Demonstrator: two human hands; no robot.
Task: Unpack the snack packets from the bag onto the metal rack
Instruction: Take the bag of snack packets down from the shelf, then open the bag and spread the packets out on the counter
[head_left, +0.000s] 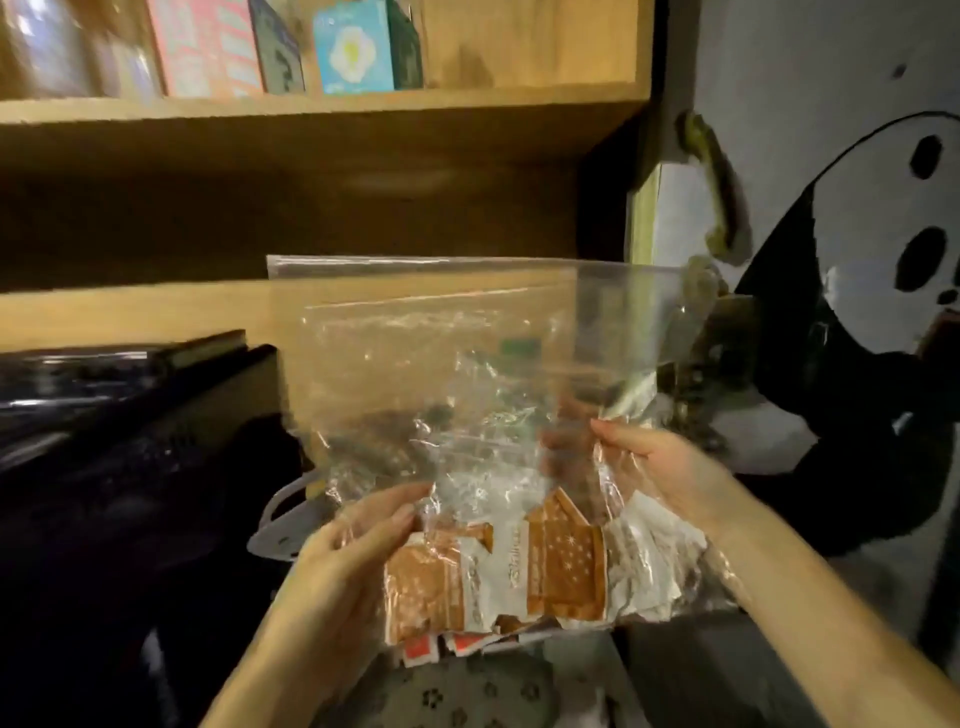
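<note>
Both forearms reach up from the bottom of the view, and between them a clear plastic zip bag (447, 374) is held up in the air, in front of a wooden shelf unit (332, 150). Its sealed strip runs along the top edge, and the upper half is empty, see-through film. Down in the bottom of the bag sits a bunch of snack packets (524, 577), orange-brown and white with small star marks, crowded together and overlapping; a couple of red-and-white corners poke out underneath them.

On the left side, the left hand (358, 551) grips the lower part of the bag, fingers curled round the film with the thumb pressed on the front near the packets. On the right, the right hand (660, 473) pinches the bag's right edge higher up, fingers closed on crumpled plastic.

Behind the bag the wooden shelf unit rises in tiers; on its top shelf stand a pink box (208, 47) and a light blue box with a flower on it (353, 47), both blurred. To the left lies something glossy and black (119, 415), which I cannot identify. To the right a large black-and-white panda figure (883, 322) stands against a pale wall. Below the bag there is grey fabric with a small dark pattern (467, 696).
</note>
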